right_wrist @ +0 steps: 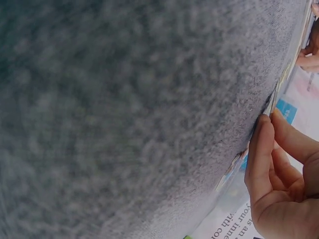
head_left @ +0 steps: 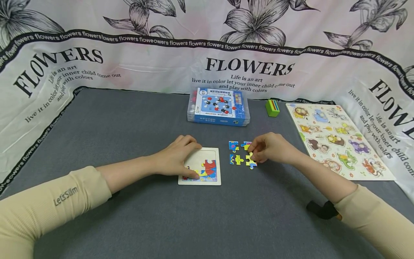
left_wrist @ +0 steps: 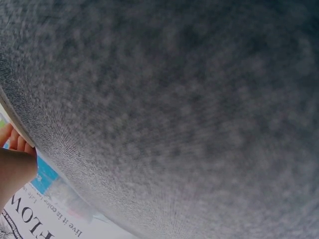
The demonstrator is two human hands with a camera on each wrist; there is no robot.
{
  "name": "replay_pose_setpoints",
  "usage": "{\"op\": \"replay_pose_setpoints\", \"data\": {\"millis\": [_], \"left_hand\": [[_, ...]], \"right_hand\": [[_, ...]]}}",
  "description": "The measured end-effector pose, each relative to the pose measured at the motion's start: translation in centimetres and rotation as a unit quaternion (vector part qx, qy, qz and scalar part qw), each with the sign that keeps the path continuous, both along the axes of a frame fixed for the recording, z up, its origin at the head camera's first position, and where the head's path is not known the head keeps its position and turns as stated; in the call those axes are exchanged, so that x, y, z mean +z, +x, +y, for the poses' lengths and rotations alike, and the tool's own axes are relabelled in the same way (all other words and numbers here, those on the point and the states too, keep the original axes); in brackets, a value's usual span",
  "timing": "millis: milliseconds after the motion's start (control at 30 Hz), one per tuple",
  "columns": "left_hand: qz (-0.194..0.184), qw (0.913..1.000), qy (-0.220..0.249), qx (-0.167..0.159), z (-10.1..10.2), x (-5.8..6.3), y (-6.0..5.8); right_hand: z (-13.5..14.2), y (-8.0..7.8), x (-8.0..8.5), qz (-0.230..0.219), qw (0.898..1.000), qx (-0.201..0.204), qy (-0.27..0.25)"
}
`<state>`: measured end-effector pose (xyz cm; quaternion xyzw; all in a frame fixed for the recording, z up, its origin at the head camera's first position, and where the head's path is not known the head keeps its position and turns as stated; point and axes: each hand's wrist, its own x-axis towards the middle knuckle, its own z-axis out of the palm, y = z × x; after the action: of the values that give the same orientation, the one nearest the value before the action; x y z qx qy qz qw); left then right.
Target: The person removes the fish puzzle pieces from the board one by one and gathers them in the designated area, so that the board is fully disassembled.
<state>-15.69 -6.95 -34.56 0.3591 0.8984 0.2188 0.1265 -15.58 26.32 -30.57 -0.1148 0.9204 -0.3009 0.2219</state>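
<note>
My left hand (head_left: 177, 158) holds a small white puzzle tray (head_left: 213, 153) by its left side, the thumb lying across the lower pieces and the fingers at the far edge. Red, blue and yellow pieces (head_left: 209, 168) fill the tray's lower part; some are hidden under the hand. To the right of the tray, my right hand (head_left: 270, 147) pinches a yellow and blue jigsaw piece (head_left: 250, 162) between thumb and index finger. In the right wrist view, that thin piece (right_wrist: 271, 102) shows edge-on at the fingertips. Several loose pieces (head_left: 238, 159) lie beside it on the grey cloth.
Behind the hands stands a clear plastic box (head_left: 218, 107) with a molecule picture on its blue label. A small green striped block (head_left: 272, 108) sits to its right. An animal picture board (head_left: 339, 142) lies at the far right, near the right forearm.
</note>
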Motion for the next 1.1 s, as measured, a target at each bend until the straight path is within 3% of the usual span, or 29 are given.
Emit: {"op": "replay_pose_setpoints", "data": {"millis": [1100], "left_hand": [[0.0, 1.0, -0.003, 0.004, 0.11, -0.01, 0.15]], "right_hand": [[0.07, -0.02, -0.21, 0.046, 0.999, 0.001, 0.017]]}}
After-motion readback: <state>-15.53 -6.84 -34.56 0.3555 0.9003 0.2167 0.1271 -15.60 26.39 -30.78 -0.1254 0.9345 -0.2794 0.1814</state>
